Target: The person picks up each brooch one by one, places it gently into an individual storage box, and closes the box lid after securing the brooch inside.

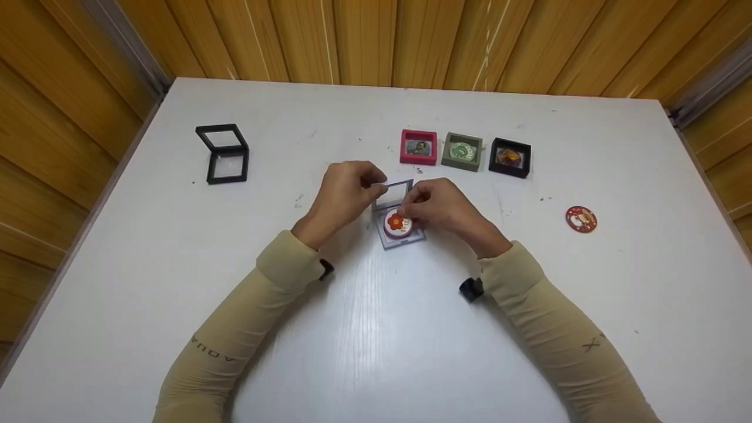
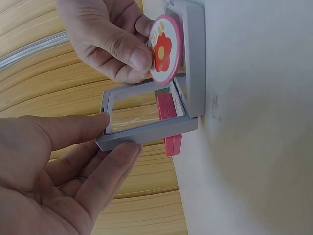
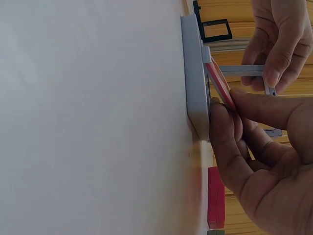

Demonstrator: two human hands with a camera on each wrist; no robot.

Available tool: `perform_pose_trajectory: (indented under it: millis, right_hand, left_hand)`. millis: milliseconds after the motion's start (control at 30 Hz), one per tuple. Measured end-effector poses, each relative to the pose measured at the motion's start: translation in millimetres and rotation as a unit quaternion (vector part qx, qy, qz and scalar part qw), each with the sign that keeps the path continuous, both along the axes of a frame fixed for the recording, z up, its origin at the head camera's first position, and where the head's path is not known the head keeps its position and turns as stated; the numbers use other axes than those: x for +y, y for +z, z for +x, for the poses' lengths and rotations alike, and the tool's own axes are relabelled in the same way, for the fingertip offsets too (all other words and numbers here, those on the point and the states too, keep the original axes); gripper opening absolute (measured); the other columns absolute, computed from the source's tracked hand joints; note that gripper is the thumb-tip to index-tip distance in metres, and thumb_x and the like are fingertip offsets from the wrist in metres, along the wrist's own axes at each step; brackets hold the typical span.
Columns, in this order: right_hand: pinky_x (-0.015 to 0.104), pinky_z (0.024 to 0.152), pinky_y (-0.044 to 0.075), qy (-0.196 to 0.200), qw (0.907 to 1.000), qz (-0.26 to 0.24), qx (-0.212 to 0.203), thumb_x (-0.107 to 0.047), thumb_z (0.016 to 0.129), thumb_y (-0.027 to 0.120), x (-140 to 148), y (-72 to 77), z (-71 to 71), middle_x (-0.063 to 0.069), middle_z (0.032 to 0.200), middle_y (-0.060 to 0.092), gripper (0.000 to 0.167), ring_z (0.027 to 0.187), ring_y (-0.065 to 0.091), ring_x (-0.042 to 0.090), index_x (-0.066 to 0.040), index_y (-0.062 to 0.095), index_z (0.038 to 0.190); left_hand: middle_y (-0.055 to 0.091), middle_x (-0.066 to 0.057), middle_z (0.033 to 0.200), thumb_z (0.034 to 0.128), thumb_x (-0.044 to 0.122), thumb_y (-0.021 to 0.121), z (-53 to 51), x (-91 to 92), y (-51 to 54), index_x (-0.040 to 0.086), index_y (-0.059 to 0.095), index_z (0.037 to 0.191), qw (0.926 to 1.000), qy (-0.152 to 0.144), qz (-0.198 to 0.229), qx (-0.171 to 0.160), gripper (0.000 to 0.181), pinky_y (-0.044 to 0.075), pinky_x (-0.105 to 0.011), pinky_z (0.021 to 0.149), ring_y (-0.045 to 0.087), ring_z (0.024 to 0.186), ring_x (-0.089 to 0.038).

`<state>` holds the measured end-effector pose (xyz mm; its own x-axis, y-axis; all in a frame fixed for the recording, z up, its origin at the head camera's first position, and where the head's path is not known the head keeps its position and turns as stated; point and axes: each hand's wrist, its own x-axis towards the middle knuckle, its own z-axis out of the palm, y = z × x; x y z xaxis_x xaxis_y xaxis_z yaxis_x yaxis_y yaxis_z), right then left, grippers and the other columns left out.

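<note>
Grey case (image 2: pixel 195 63) lying open; fingers of left hand (image 1: pixel 345 191) pinching lid (image 2: pixel 151 134), of right hand (image 1: pixel 442 202) pinching tilted flower badge (image 2: pixel 164 53); early release possibly leaving badge crooked.

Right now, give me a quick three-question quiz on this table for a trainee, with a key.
1. Which hand pinches the flower badge? A) left B) right C) neither
2. True or false: look at the red disc; it sits inside a case.
3. Fill in, left to right in the head view's row of three: pink case, ____, black case.

Key:
1. B, the right hand.
2. False; it lies bare on the table.
3. Green case.
</note>
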<state>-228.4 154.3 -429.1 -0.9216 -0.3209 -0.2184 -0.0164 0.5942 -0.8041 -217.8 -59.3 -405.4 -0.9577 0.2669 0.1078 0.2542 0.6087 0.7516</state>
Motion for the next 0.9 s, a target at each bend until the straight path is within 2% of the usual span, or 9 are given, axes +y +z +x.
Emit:
perform_pose_trajectory:
  millis: [300,400,633,900]
  right_hand:
    - [0.024,0.068,0.052,0.001,0.9999,-0.015,-0.004,-0.011,0.095,0.080,-1.2,0.4,2.2,0.007,0.092,0.071,0.010,0.079,0.062,0.015,-0.002,0.075,0.095]
    - [0.025,0.069,0.052,0.003,1.0000,-0.009,-0.002,-0.012,0.095,0.080,-1.2,0.7,2.2,0.006,0.093,0.070,0.010,0.081,0.062,0.016,-0.003,0.075,0.095]
    - [0.026,0.071,0.051,0.007,0.9999,0.002,0.007,-0.010,0.095,0.078,0.5,2.0,2.1,0.005,0.091,0.072,0.007,0.081,0.063,0.015,-0.004,0.074,0.096]
    - [0.026,0.070,0.051,0.006,0.9995,0.029,0.008,-0.009,0.096,0.076,6.0,2.7,-2.1,0.006,0.091,0.071,0.010,0.080,0.062,0.016,-0.001,0.075,0.101]
  left_hand:
    - [0.078,-0.009,0.102,0.0987,0.007,0.076,-1.0,-0.8,-1.3,0.000,0.080,0.111,1.0000,-0.001,-0.003,0.002,0.015,0.057,-0.030,0.086,0.068,0.089,-0.022]
    - [0.078,-0.009,0.102,0.0985,0.007,0.076,-1.3,-1.0,-1.2,0.000,0.080,0.111,1.0000,-0.001,-0.002,0.001,0.015,0.058,-0.030,0.087,0.068,0.090,-0.022]
    - [0.079,-0.011,0.099,0.0973,0.005,0.077,-2.3,-1.7,-1.8,-0.002,0.080,0.108,0.9995,-0.010,-0.002,0.029,0.013,0.058,-0.033,0.084,0.069,0.088,-0.024]
    - [0.078,-0.011,0.100,0.0978,0.006,0.077,-1.4,-1.5,-2.3,-0.002,0.080,0.110,0.9998,-0.005,-0.001,0.022,0.014,0.057,-0.032,0.085,0.068,0.089,-0.023]
